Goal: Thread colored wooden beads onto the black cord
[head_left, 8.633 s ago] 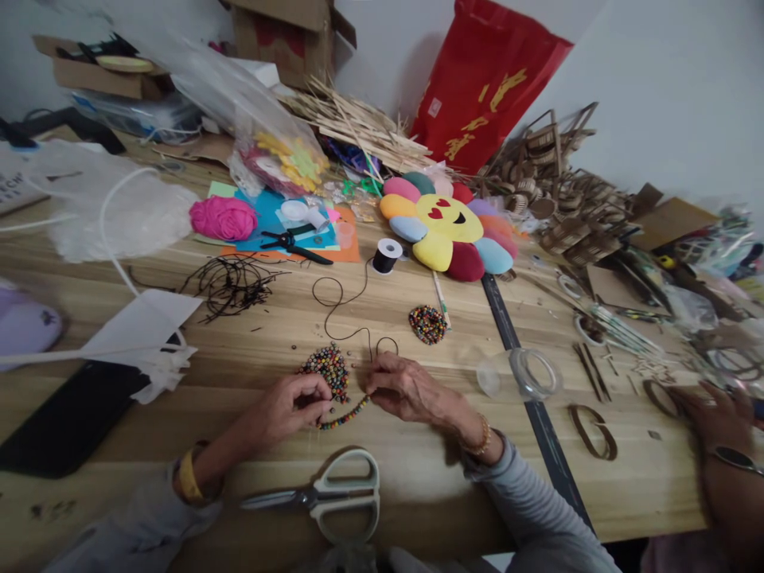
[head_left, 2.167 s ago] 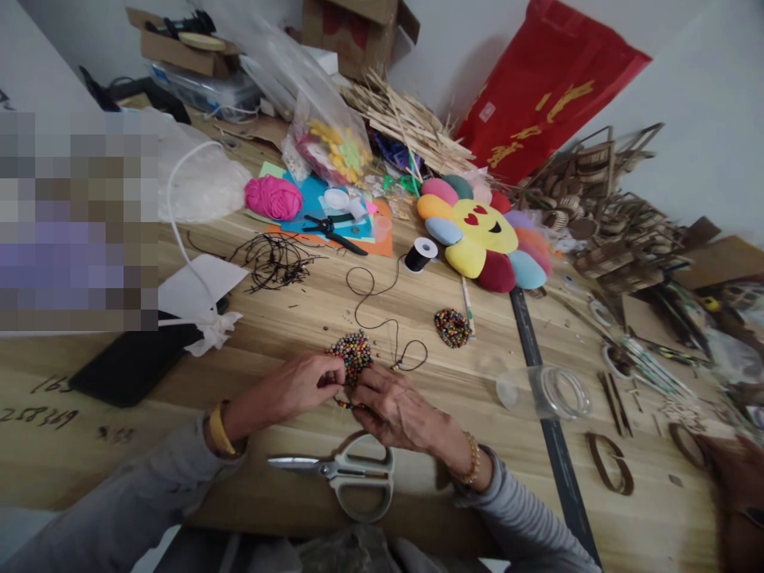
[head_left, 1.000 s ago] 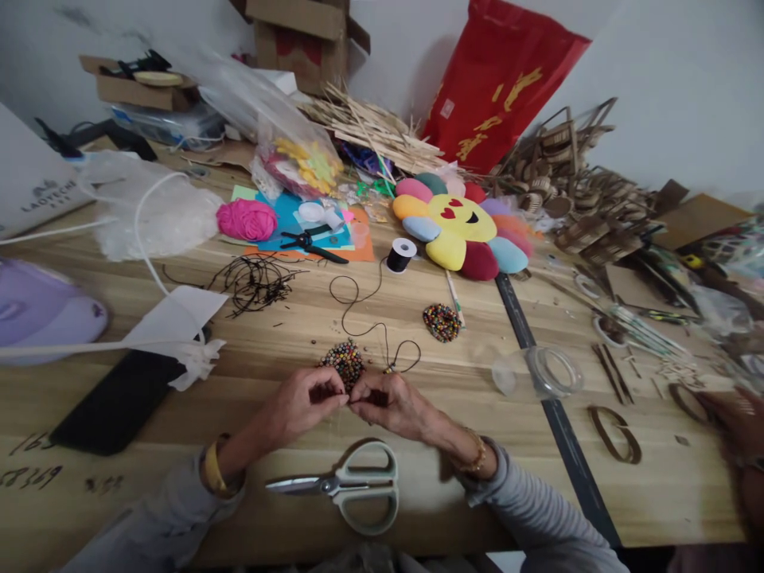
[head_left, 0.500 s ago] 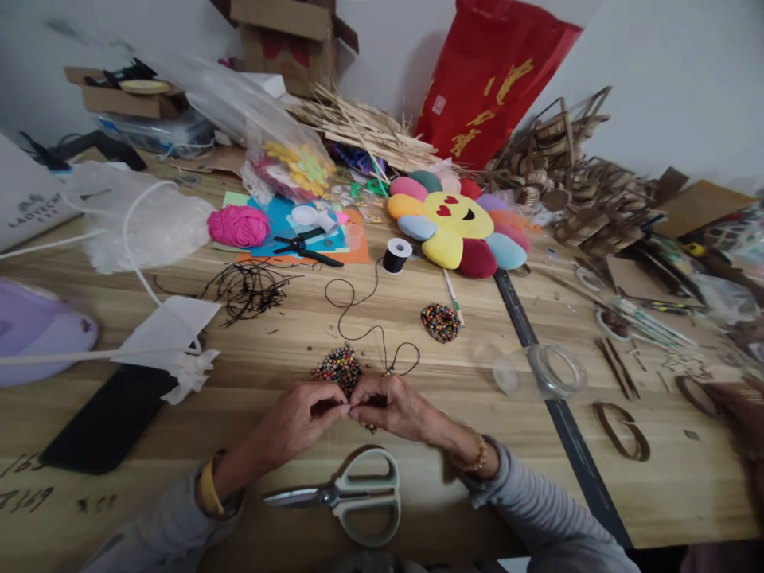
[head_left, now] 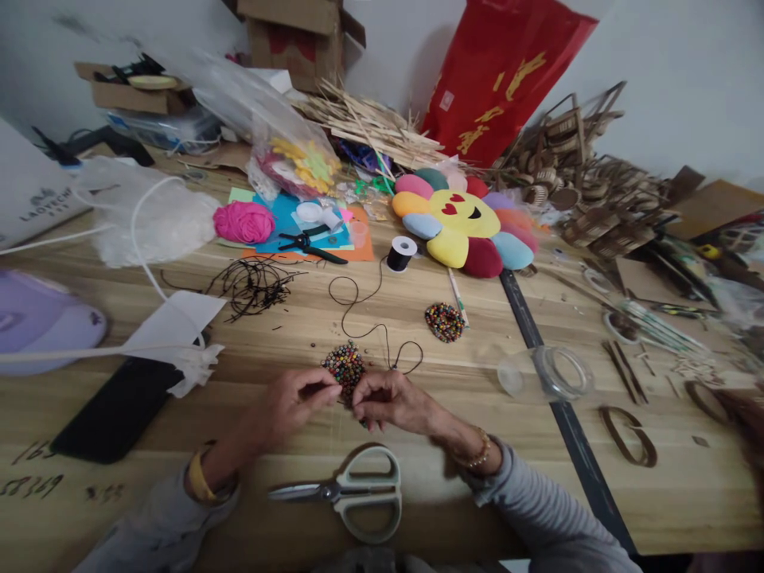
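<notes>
My left hand point(head_left: 292, 402) and my right hand point(head_left: 387, 400) rest on the wooden table point(head_left: 454, 398), fingertips almost meeting. Both are pinched closed just in front of a pile of coloured beads point(head_left: 343, 364). The left pinch touches the pile's near edge; what it holds is too small to see. My right hand grips the black cord point(head_left: 358, 314), which loops beside it and runs back to a black spool point(head_left: 401, 253). A second, smaller heap of beads point(head_left: 445, 322) lies farther right.
Large grey-handled scissors point(head_left: 352, 493) lie just in front of my hands. A black phone point(head_left: 119, 410) sits left, a clear jar point(head_left: 546, 374) on its side right. A flower cushion point(head_left: 459, 223), pink yarn point(head_left: 244, 221) and wooden craft parts crowd the back.
My hands stay close together by the bead pile. The left fingertips have drawn slightly apart from the right hand since half a second ago. The camera has shifted a little.
</notes>
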`<state>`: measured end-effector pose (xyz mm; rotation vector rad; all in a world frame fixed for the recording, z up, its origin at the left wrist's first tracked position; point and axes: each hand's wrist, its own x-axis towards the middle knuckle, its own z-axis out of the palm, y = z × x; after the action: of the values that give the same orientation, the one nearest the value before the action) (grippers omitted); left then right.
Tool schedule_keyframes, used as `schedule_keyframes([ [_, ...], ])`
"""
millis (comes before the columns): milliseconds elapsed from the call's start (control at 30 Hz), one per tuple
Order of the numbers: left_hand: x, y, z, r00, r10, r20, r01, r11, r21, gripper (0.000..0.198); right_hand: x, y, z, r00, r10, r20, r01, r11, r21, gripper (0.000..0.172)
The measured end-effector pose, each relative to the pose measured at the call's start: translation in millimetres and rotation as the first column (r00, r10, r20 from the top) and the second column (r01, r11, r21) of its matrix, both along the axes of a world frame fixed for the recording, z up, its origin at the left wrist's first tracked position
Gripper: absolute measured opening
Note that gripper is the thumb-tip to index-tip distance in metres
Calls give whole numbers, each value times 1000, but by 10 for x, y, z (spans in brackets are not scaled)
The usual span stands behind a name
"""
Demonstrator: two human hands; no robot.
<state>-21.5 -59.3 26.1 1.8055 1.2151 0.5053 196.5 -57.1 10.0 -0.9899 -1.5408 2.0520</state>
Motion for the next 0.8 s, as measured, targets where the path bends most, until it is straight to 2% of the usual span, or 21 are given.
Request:
schedule_keyframes([
  [100, -127, 47, 13, 996, 91, -13, -91, 995, 28, 29, 83, 81, 48, 1000, 27, -5, -27, 999, -28, 36],
  [200, -208, 59, 1, 993, 112, -27, -110, 992, 60, 22, 234, 190, 101, 996, 84, 9, -84, 996, -12, 37],
  [367, -206, 44, -39, 989, -4, -148, 27, 988, 152, 17, 538, 361, 229, 973, 213, 90, -218, 975, 48, 32],
  [567, -139, 14, -74, 972, -97, -215, 169, 923, 345, 19, 717, 409, 445, 938, 261, 229, -296, 945, 136, 21],
  [700, -46, -59, -116, 948, -203, -245, 281, 896, 344, 18, 833, 420, 590, 912, 258, 320, -339, 913, 228, 12],
  [800, 38, -117, -167, 935, -237, -264, 318, 888, 332, 14, 899, 435, 624, 860, 280, 427, -425, 856, 295, 6],
])
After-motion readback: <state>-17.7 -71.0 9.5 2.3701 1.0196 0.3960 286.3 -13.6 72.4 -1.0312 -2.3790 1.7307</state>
